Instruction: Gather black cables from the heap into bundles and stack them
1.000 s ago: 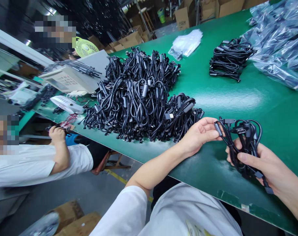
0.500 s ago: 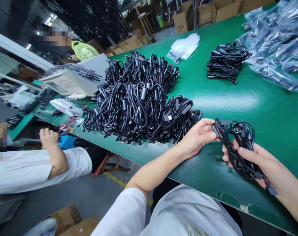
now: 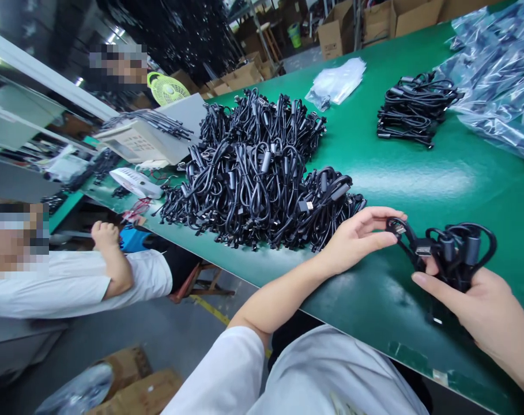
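My right hand is wrapped round a bundle of black cables over the front of the green table. Grey barrels and a metal-tipped plug show in the bundle's loops, and one small plug end hangs below. At the bundle's left end, my left hand has thumb and fingers closed about a cable loop with a connector. Left of my left hand lies a large heap of bundled black cables. A smaller stack of cable bundles rests farther back on the right.
Clear plastic bags with dark contents pile up at the back right of the green table. Flat clear bags lie behind the heap. A beige device and a green fan stand left. A co-worker's arm is at left.
The bundle has turned in my right hand, so its loops and a plug now face up to the right. My left fingers have moved from a grey barrel to a looped connector end.
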The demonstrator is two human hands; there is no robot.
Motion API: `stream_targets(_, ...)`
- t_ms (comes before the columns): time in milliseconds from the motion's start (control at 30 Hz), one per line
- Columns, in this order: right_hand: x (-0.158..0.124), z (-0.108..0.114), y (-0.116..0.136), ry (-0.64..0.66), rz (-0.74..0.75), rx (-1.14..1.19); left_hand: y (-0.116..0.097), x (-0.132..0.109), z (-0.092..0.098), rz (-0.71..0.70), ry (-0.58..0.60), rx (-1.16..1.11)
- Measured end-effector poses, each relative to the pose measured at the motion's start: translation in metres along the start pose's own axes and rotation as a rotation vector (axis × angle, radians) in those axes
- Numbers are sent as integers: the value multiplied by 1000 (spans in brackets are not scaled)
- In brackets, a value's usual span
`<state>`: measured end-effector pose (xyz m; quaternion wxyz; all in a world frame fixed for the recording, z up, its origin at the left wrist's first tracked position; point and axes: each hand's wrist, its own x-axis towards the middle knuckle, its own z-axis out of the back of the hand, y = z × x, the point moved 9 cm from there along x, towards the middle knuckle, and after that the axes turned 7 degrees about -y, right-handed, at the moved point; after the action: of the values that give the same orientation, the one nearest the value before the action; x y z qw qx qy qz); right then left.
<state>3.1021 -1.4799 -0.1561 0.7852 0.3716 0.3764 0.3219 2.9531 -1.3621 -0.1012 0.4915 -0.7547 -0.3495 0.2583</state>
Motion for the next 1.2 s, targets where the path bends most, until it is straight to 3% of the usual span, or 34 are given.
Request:
stream_targets(167,-8,14,18,-106,25,-1,0,0,-7,10,73,-88)
stream_targets(500,-11,3,20,6,76,-8,6,-1,-4,54,23,-88)
stream_targets(700,-15,6,26,-76,120,-85,-1,-3,-7,14,50,-98)
stream_targets(933,-7,-11,4,133,-20,70,14,-2,-3,120,26,-65)
stream_targets(1200,-18,-23,25,236,-124,321,24,-3,-5,191,43,-171)
